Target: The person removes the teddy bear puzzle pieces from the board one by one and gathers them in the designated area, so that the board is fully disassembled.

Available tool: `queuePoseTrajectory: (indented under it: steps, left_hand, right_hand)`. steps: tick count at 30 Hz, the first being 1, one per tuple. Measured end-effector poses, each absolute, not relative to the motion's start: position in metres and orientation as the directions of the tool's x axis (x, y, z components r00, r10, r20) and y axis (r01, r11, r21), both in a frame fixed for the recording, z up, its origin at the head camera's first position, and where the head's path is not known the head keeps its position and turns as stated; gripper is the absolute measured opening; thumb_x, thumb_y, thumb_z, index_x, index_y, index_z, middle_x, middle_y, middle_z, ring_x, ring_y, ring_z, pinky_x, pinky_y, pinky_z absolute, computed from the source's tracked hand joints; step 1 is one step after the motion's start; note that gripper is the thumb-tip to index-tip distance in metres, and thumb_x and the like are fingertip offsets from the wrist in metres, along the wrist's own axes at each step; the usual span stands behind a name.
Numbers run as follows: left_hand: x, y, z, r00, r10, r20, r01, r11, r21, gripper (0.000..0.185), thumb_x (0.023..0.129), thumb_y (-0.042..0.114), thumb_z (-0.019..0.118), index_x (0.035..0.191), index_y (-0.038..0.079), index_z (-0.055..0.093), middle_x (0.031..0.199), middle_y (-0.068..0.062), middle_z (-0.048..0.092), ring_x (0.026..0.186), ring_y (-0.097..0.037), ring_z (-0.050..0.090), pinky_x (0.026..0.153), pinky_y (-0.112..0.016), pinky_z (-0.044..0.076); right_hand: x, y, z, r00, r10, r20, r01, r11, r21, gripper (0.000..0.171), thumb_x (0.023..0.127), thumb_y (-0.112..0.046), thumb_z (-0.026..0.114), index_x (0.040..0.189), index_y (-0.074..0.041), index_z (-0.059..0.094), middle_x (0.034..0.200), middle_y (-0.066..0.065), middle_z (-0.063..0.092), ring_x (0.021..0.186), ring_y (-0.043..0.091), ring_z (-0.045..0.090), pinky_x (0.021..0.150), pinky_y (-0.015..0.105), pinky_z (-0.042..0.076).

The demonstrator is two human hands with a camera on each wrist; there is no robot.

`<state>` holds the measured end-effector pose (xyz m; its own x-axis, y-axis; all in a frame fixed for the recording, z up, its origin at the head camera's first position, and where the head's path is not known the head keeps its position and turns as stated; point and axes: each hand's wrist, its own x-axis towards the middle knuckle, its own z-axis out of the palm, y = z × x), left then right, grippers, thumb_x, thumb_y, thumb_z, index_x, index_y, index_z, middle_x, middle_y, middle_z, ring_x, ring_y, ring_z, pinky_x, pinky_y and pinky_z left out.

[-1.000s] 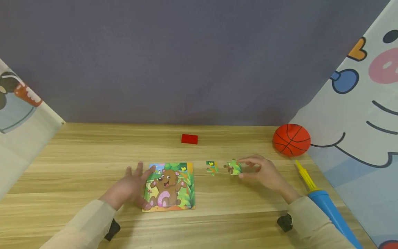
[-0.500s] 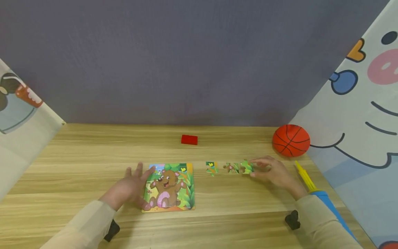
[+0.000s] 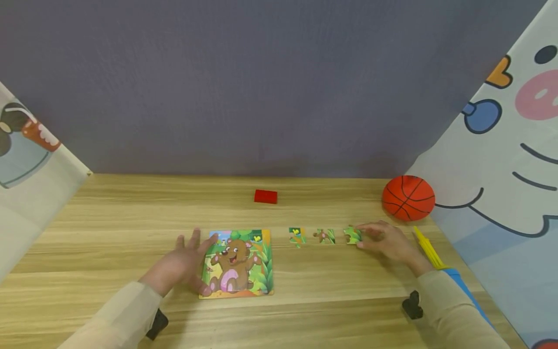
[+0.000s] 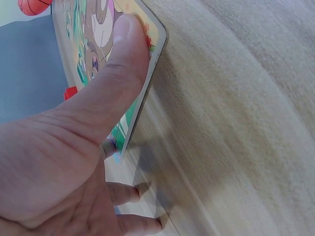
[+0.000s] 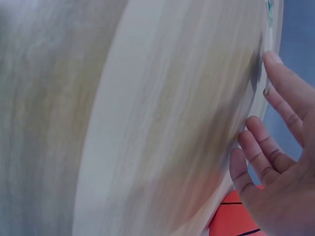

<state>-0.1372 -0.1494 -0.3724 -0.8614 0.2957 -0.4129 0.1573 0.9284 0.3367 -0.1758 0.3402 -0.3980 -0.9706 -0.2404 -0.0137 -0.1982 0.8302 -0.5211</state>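
Wooden table [image 3: 131, 218], left hand [image 3: 183, 264] on puzzle board [image 3: 237, 261] edge

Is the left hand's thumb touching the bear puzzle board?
Touching. The left wrist view shows the left hand with its thumb pad pressed flat on the corner of the bear puzzle board, no gap between them; the head view agrees.

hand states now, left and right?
Left hand: open, thumb pressing the puzzle board.
Right hand: open, straight fingertips touching the rightmost loose piece.
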Motion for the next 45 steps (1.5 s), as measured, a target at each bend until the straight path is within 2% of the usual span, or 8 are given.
queuePoseTrajectory:
  steps: [6, 16, 19, 25, 30, 34, 45]
  left_hand:
    - [-0.137, -0.15, -0.374, -0.859, 0.297, -0.418, 0.158, 0.929, 0.335, 0.126, 0.063, 0.032, 0.094, 0.161, 0.005, 0.019, 0.158, -0.043, -0.001, 0.137, -0.073, 0.003, 0.086, -0.08, 0.046]
    - [-0.137, -0.15, -0.375, -0.859, 0.302, -0.413, 0.164, 0.927, 0.337, 0.126, 0.063, 0.032, 0.094, 0.161, 0.005, 0.02, 0.158, -0.043, 0.0, 0.136, -0.073, 0.004, 0.086, -0.08, 0.045]
    - [-0.137, -0.149, -0.374, -0.86, 0.301, -0.412, 0.166, 0.929, 0.332, 0.126, 0.063, 0.033, 0.094, 0.16, 0.004, 0.021, 0.158, -0.044, 0.001, 0.136, -0.073, 0.005, 0.086, -0.08, 0.046]
    - [-0.137, -0.149, -0.375, -0.86, 0.3, -0.412, 0.17, 0.931, 0.322, 0.125, 0.063, 0.033, 0.094, 0.16, 0.004, 0.021, 0.157, -0.044, 0.001, 0.136, -0.074, 0.005, 0.086, -0.079, 0.047]
    - [-0.137, -0.15, -0.374, -0.861, 0.295, -0.415, 0.165, 0.932, 0.321, 0.126, 0.063, 0.033, 0.094, 0.16, 0.004, 0.02, 0.157, -0.044, 0.0, 0.136, -0.073, 0.005, 0.087, -0.08, 0.045]
    - [-0.138, -0.151, -0.374, -0.86, 0.299, -0.414, 0.171, 0.932, 0.318, 0.126, 0.063, 0.033, 0.095, 0.16, 0.004, 0.019, 0.157, -0.044, 0.0, 0.136, -0.073, 0.005, 0.086, -0.08, 0.046]
    - [-0.138, -0.149, -0.373, -0.859, 0.299, -0.416, 0.174, 0.934, 0.312, 0.126, 0.063, 0.035, 0.094, 0.161, 0.005, 0.02, 0.158, -0.044, 0.001, 0.136, -0.073, 0.006, 0.085, -0.079, 0.047]
  right_hand:
    - [-0.175, 0.34, -0.397, -0.97, -0.237, -0.057, -0.177, 0.846, -0.503, 0.051, 0.086, -0.034, 0.082, 0.129, -0.009, 0.069, 0.126, 0.023, 0.064, 0.12, 0.048, 0.055, 0.096, 0.069, 0.047]
    - [-0.176, 0.339, -0.394, -0.962, -0.251, -0.106, -0.176, 0.868, -0.464, 0.059, 0.086, -0.036, 0.082, 0.133, -0.005, 0.065, 0.125, 0.026, 0.059, 0.119, 0.052, 0.053, 0.095, 0.071, 0.046]
    - [-0.175, 0.338, -0.392, -0.96, -0.26, -0.099, -0.184, 0.86, -0.475, 0.056, 0.089, -0.036, 0.08, 0.133, -0.004, 0.065, 0.126, 0.027, 0.06, 0.117, 0.051, 0.055, 0.094, 0.069, 0.049]
    - [-0.175, 0.331, -0.391, -0.975, -0.223, -0.002, -0.187, 0.825, -0.534, 0.044, 0.095, -0.027, 0.074, 0.129, -0.001, 0.066, 0.125, 0.026, 0.064, 0.113, 0.043, 0.062, 0.091, 0.06, 0.055]
    - [-0.175, 0.318, -0.387, -0.98, -0.195, 0.043, -0.184, 0.796, -0.577, 0.042, 0.093, -0.026, 0.076, 0.127, -0.002, 0.069, 0.122, 0.022, 0.066, 0.105, 0.037, 0.064, 0.082, 0.051, 0.059]
    - [-0.174, 0.304, -0.386, -0.976, -0.207, 0.074, -0.21, 0.775, -0.596, 0.04, 0.091, -0.023, 0.078, 0.124, -0.002, 0.07, 0.122, 0.021, 0.067, 0.103, 0.034, 0.065, 0.081, 0.05, 0.058]
    - [-0.167, 0.257, -0.376, -0.983, -0.181, 0.023, -0.154, 0.752, -0.641, 0.045, 0.091, -0.032, 0.078, 0.127, -0.007, 0.07, 0.127, 0.015, 0.064, 0.106, 0.029, 0.061, 0.083, 0.048, 0.055]
